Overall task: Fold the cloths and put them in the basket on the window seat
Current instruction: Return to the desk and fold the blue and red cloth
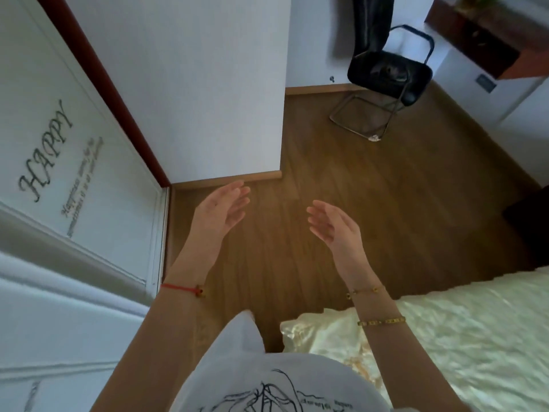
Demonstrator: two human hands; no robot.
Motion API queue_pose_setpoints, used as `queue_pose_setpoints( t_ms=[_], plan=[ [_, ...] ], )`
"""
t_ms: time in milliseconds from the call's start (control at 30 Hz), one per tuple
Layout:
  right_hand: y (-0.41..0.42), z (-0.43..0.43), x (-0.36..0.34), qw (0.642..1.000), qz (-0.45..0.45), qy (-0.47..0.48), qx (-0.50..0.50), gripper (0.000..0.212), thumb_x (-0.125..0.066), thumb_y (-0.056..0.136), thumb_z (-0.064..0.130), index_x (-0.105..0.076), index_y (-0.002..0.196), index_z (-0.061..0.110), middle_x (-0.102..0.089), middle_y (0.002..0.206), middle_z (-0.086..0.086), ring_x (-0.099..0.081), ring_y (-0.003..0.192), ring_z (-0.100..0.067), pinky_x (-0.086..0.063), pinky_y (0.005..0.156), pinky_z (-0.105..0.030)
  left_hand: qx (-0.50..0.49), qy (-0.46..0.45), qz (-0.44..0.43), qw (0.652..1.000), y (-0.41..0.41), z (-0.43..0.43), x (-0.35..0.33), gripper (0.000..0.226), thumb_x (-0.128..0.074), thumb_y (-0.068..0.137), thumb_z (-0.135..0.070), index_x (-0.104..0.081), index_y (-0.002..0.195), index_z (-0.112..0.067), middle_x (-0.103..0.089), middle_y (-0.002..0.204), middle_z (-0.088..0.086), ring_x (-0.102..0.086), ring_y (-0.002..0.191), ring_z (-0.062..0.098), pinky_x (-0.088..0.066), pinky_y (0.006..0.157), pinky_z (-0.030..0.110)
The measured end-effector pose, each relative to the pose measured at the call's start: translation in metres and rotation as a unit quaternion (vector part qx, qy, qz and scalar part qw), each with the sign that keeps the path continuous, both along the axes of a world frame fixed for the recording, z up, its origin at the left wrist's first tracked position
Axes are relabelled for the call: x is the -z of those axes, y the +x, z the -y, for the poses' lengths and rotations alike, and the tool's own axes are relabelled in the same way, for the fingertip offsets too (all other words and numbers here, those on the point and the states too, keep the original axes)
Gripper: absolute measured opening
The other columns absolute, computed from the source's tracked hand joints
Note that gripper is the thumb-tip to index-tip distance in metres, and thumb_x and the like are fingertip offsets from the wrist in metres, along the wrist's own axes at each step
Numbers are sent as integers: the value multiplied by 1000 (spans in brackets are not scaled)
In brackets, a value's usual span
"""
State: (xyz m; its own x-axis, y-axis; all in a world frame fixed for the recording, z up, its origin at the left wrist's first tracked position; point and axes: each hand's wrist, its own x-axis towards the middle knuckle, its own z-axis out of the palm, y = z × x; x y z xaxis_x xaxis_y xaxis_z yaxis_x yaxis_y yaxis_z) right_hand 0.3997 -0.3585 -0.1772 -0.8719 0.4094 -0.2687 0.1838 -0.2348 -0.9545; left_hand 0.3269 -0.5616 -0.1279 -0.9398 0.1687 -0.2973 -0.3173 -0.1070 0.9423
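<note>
Wooden floor (326, 179) lies below the left hand (221, 209) and right hand (332, 224), both empty with fingers loosely spread; no cloths or basket show, so folding and stowing seem still undone.

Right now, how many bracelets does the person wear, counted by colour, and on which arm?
Red bracelet: 1, on the left wrist
Gold bracelets: 2, on the right arm
Total: 3

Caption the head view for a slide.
Left hand and right hand held open and empty over the wooden floor, bed at right, black chair beyond.
</note>
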Motion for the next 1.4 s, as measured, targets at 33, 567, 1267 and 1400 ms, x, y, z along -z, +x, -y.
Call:
queue_pose_setpoints(
  t_ms=[33,567,1267,1400],
  plan=[
    [-19,-9,4,1000,4,-2,10,34,-46,103,27,-62,126,8,-68,123,-10,-65,115,-24,-48,107,-41,9,2,-4,1000,-22,-11,2,37,-52,100,-21,-58,134,-7,-65,133,10,-62,124,25,-45,111,42],
    [-321,-201,0,975,-15,-31,218,28,-46,104,24,-67,117,12,-70,118,-12,-63,116,-31,-51,103,-45,276,-80,-71,955,-400,-248,-4,38,-45,104,-13,-49,141,-8,-57,141,5,-58,127,18,-50,100,25],
    [-551,-652,-16,959,-14,10,282,28,-47,103,27,-68,119,16,-73,114,-4,-67,112,-23,-54,99,-37,343,23,0,939,-653,-724,3,19,-52,100,-20,-64,112,-28,-68,125,1,-64,120,17,-47,108,42],
    [-602,-735,-8,960,-15,13,279,28,-47,103,27,-68,118,16,-74,113,-3,-68,109,-20,-55,97,-35,334,15,-8,942,-700,-808,16,20,-53,101,-21,-66,114,-29,-72,121,-4,-68,113,11,-50,105,38]
  ],
)
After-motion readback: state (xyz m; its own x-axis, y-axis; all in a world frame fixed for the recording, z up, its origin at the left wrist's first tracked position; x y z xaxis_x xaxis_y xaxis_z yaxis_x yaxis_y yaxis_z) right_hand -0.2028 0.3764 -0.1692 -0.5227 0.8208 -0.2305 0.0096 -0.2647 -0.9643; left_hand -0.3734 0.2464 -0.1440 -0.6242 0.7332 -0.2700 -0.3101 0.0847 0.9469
